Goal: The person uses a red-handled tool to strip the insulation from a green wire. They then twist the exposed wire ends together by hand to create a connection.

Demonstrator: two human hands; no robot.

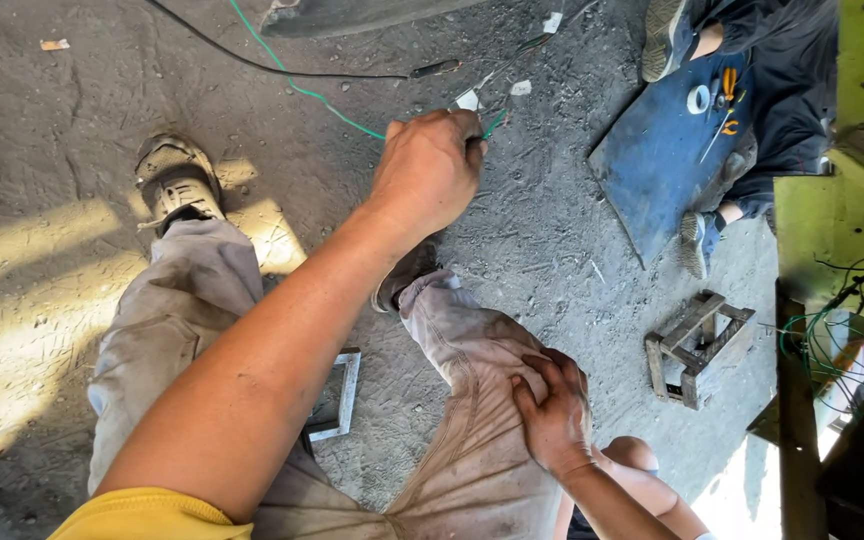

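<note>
My left hand (427,170) reaches forward over the dirt floor with its fingers closed on a thin green wire (302,92), which trails away to the upper left. My right hand (552,415) lies on my right trouser leg (472,400) near the knee, fingers pressed into the beige cloth. Both my legs stretch forward, ending in worn shoes, the left shoe (177,185) out in the sun and the right shoe (402,275) under my left wrist.
A black cable (282,72) crosses the ground ahead. Another person's feet (667,35) rest by a blue board (652,160) with orange-handled pliers (727,100) and a tape roll (698,98). A small metal frame stool (697,345) and a yellow-green machine (842,210) with loose wires stand at the right.
</note>
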